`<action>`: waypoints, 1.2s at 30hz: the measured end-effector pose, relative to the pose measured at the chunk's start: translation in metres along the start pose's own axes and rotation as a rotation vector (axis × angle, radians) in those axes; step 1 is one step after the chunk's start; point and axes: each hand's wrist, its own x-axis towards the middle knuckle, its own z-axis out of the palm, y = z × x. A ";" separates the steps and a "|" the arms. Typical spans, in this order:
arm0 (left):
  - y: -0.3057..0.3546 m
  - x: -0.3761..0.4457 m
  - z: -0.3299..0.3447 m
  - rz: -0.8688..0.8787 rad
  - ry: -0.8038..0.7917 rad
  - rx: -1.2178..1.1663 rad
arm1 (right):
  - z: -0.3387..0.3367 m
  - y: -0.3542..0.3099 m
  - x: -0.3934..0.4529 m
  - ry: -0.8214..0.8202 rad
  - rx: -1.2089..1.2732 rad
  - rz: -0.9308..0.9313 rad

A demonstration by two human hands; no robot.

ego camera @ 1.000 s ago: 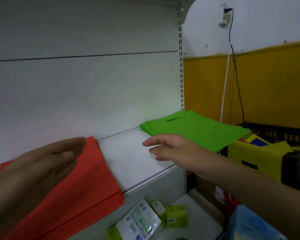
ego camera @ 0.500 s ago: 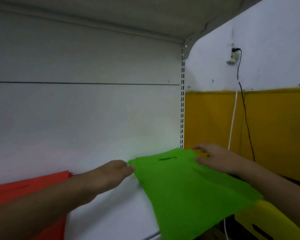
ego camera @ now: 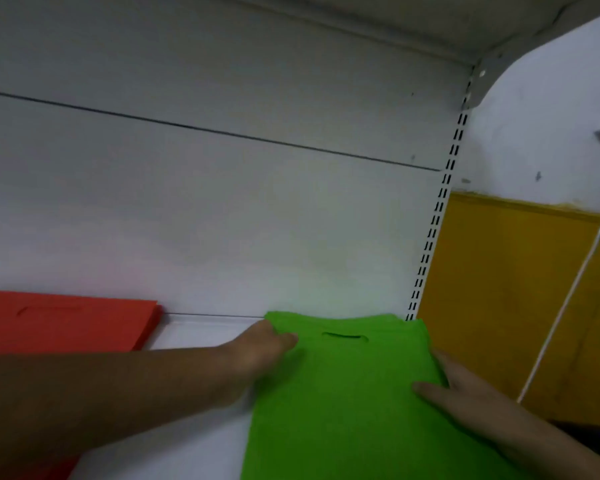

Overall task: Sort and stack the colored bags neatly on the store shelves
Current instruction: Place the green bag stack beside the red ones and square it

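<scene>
A stack of green bags lies flat on the white shelf, its handle slot toward the back panel, its far edge close to that panel. My left hand presses against the stack's far left corner, fingers together. My right hand rests on the stack's right edge, fingers spread flat. A stack of red bags lies on the same shelf at the left, partly hidden by my left forearm.
The white back panel rises behind the bags, with a slotted upright at its right end. An upper shelf hangs overhead. A yellow and white wall with a white cord lies to the right.
The green stack has been turned and pushed back, now square to the back panel. My right hand slid from its far corner to its right edge. The view shifted left and up.
</scene>
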 end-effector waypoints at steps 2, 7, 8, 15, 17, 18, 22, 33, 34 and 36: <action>-0.001 -0.002 -0.013 -0.014 0.034 0.020 | 0.011 -0.011 -0.002 -0.043 0.048 -0.050; -0.006 -0.008 -0.044 -0.086 0.159 0.090 | 0.021 -0.025 0.013 -0.052 0.170 -0.067; -0.006 -0.008 -0.048 -0.106 0.216 0.100 | 0.021 -0.024 0.019 -0.005 0.174 -0.053; -0.009 0.000 -0.029 -0.177 0.263 0.041 | 0.044 -0.033 0.055 0.036 0.368 -0.019; -0.009 0.015 -0.045 -0.161 0.392 0.061 | 0.037 -0.032 0.061 0.049 0.298 -0.018; -0.013 0.025 -0.057 -0.162 0.421 0.096 | 0.034 -0.026 0.063 0.067 0.210 -0.029; -0.025 0.030 -0.052 -0.169 0.272 0.119 | 0.043 -0.021 0.061 -0.063 -0.125 -0.103; -0.027 0.015 -0.040 -0.028 0.257 0.050 | 0.037 -0.012 0.076 0.088 0.129 -0.089; -0.026 0.013 -0.037 -0.033 0.243 -0.005 | 0.037 -0.013 0.077 0.093 0.211 -0.071; -0.022 0.011 -0.025 -0.064 0.281 -0.061 | 0.042 -0.020 0.072 0.057 0.344 -0.046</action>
